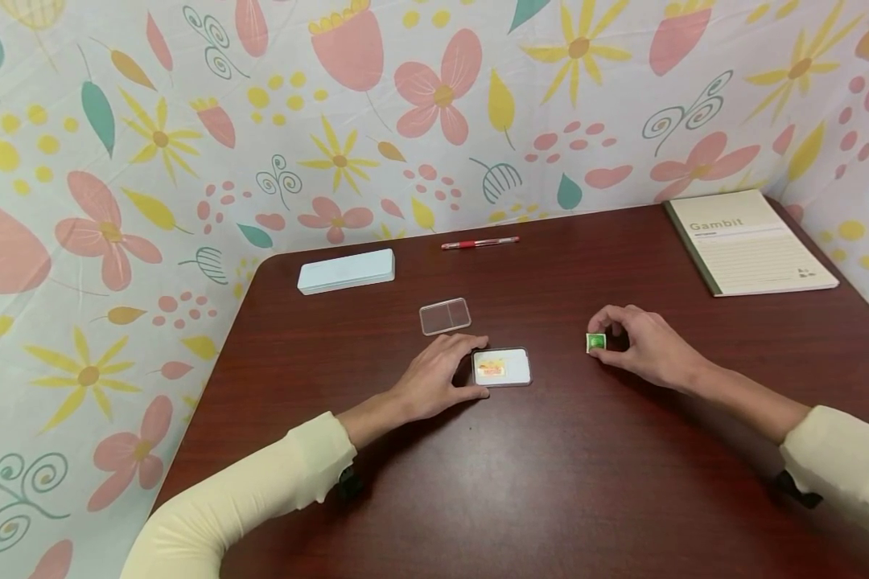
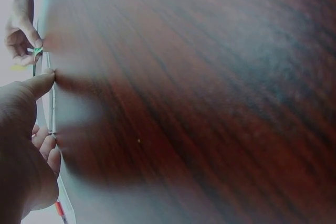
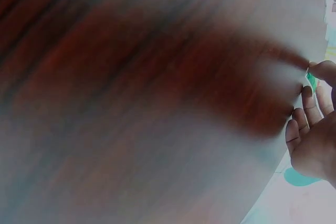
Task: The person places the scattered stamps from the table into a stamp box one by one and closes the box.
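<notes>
The right grip is drawn to a narrow pinch, thumb and fingers at the right side of a small green square; whether it touches the table I cannot tell. It is probably very light, best held by opposite edges. Its green face has a pale border.

Well to its left, the left grip spans the left end of a flat case on the table, thumb at the near corner, finger at the far. The case seems stiff, light and slick, perhaps brittle; edges suit it. It is clear-rimmed, white inside, with a yellow-and-red picture at left.
</notes>
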A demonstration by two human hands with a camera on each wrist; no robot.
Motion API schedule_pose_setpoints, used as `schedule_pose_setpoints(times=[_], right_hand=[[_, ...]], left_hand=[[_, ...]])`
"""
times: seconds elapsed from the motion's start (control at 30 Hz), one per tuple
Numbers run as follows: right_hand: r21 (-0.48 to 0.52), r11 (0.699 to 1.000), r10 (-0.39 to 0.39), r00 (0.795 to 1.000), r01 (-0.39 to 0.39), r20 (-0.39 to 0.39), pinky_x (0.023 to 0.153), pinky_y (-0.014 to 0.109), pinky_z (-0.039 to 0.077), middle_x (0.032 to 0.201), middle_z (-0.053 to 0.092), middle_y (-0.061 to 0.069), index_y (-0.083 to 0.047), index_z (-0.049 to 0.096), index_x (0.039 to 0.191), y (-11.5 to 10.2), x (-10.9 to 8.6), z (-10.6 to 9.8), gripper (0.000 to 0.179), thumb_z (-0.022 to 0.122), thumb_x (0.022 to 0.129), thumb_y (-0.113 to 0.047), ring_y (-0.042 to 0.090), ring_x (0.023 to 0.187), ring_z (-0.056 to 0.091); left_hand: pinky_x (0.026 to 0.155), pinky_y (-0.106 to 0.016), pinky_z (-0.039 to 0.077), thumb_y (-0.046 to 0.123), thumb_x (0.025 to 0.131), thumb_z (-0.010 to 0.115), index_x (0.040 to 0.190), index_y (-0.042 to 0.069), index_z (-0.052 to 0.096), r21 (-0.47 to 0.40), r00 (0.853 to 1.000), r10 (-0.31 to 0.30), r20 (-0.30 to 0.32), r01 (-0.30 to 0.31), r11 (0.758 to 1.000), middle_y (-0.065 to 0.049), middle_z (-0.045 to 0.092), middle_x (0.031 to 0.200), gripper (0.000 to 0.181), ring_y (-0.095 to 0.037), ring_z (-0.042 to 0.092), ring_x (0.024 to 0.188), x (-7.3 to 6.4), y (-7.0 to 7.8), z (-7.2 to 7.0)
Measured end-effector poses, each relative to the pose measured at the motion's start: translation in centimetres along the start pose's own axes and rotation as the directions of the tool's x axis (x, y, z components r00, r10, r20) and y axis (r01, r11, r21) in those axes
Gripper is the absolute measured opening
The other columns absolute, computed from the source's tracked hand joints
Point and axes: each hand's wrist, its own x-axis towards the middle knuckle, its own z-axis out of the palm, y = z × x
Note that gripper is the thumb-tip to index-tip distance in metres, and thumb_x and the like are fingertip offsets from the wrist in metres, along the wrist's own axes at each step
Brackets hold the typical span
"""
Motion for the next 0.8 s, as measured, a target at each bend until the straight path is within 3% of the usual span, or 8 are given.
schedule_pose_setpoints(times=[0.3,0.8], right_hand=[[0.004,0.998,0.066,0.997,-0.066,0.031,0.068,0.024,0.043,0.085,0.062,-0.007,-0.016,0.073,0.101,-0.15,-0.03,-0.29,0.028,0.089,0.083,-0.001,0.015,0.081,0.054],[0.086,0.994,0.066,0.998,-0.067,0.017,0.062,0.019,0.043,0.080,0.063,-0.009,-0.018,0.073,0.098,-0.38,0.34,-0.34,0.027,0.087,0.086,0.001,0.009,0.072,0.055]], left_hand=[[0.113,-0.047,0.043,0.041,0.091,0.087,0.154,0.012,0.053,-0.006,1.000,-0.001,0.002,0.001,1.000,-0.004,0.058,0.151,0.078,-0.025,0.052,0.140,0.02,-0.01,-0.01],[0.113,-0.047,0.044,0.041,0.090,0.087,0.154,0.013,0.054,0.000,1.000,-0.002,0.001,0.002,1.000,-0.004,0.058,0.151,0.077,-0.024,0.052,0.139,0.04,0.02,0.01]])
